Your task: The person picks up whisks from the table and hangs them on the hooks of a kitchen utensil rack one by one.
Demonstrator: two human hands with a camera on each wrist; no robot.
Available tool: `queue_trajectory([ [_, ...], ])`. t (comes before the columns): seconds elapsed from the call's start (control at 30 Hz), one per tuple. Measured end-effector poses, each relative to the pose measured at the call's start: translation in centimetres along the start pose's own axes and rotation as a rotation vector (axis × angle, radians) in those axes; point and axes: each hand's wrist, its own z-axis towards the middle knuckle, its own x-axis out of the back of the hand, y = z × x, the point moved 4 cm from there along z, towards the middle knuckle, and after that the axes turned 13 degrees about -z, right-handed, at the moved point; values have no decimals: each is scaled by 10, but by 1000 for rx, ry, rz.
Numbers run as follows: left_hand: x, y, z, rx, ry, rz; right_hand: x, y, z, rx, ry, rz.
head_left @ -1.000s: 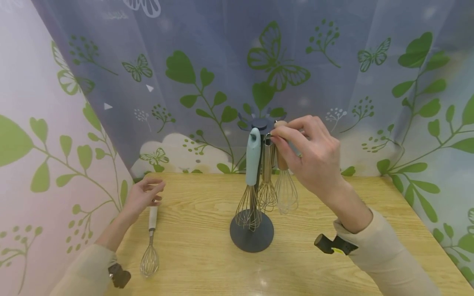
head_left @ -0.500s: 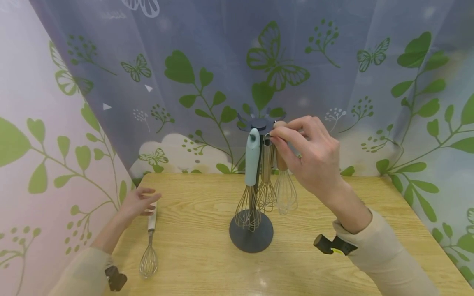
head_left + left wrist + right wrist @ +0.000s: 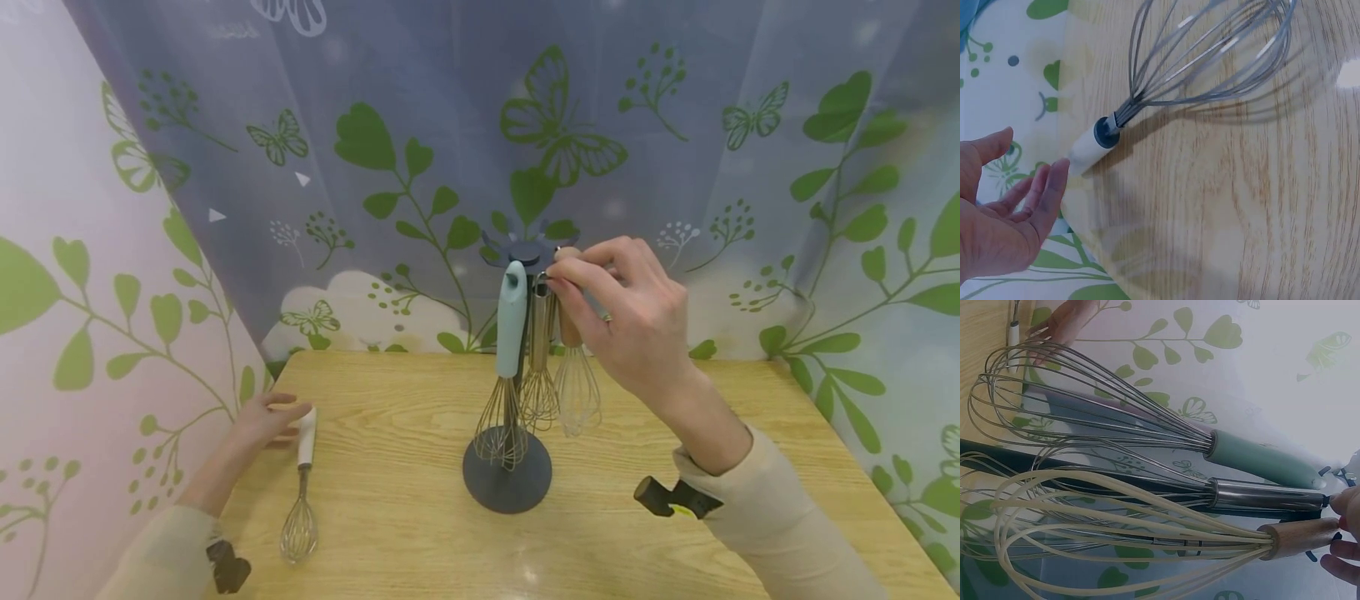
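My right hand point(image 3: 637, 308) is raised at the top of a dark whisk stand point(image 3: 517, 492). Thumb and index finger pinch the looped end of a steel-handled whisk point(image 3: 539, 337) hanging there. Beside it hang a wooden-handled whisk point(image 3: 571, 327), close to the same fingers, and a light blue-handled whisk point(image 3: 512, 329). On the left, my left hand point(image 3: 258, 429) hovers with loosely spread fingers by the handle of a white-handled whisk point(image 3: 306, 442) lying on the table. The left wrist view has the fingertips right at that handle point(image 3: 1090, 153); contact is unclear.
The wooden table point(image 3: 390, 517) ends at a patterned curtain point(image 3: 420, 167) behind and at a patterned side wall point(image 3: 90, 250) on the left. Several prongs point(image 3: 525, 250) ring the stand's top. In the right wrist view another whisk point(image 3: 1175, 542) shows behind the wooden-handled one.
My left hand has moved left and down, from above the white handle to its left side, uncovering more of it. The right hand and hanging whisks look nearly unchanged.
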Motion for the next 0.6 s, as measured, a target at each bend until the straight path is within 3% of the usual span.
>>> queue_trajectory([
  [0.23,5,-8,2,61,25,9,-1,0,0,0,-9,-4],
  [0.6,5,-18,7,79,71,-2,0,-1,0,-8,-4,-3],
])
